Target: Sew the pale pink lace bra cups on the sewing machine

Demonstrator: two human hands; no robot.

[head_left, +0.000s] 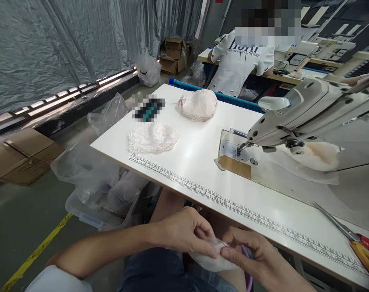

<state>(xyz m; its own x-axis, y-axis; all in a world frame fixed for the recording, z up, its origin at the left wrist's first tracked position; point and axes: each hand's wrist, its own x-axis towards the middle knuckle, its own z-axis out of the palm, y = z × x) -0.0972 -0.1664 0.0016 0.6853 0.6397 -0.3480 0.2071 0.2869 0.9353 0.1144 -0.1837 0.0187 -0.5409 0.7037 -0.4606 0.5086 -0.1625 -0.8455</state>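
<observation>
Below the table's front edge, over my lap, my left hand (184, 233) and my right hand (253, 253) both pinch a small white fabric piece (211, 261). Fingers of both hands are closed on it. A thin purple tool (247, 267) lies in my right palm under the fingers. On the white table (196, 162) lie a white lace pile (152, 138) and, farther back, a pink lace pile (198, 105). A sewing machine (309, 117) stands at the right, its needle (239, 148) over the plate.
Scissors (348, 233) with red and yellow handles lie at the right table edge. A ruler strip (233, 202) runs along the front. Plastic bags (93, 174) and a cardboard box (23, 156) sit on the floor at left. Another person in a white shirt (242, 56) works at the far table.
</observation>
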